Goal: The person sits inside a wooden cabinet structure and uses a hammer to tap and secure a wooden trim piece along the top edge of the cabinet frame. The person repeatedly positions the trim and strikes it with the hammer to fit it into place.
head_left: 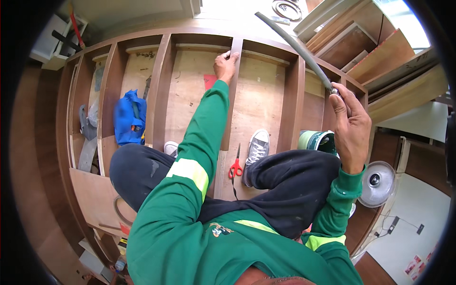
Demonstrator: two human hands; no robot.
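Observation:
My left hand (225,67) reaches forward to a brown wooden divider (235,66) of the low frame. Its fingers are closed in a pinch at the divider's upper edge; whatever is between them is too small to make out. My right hand (350,124) is raised on the right, gripping one end of a long, slightly curved grey rod (297,45). A bit of shiny metal shows at the rod's held end. The rod slants up and to the left, over the frame's far edge. Red-handled scissors (236,168) lie between my feet, beside a dark strip.
A blue bag (130,117) sits in a left compartment of the frame. By my right knee stands a green and white bucket (319,141). A round fan (377,184) is at the right. Wood boards (380,57) lean at the far right. A red-handled tool (76,28) stands far left.

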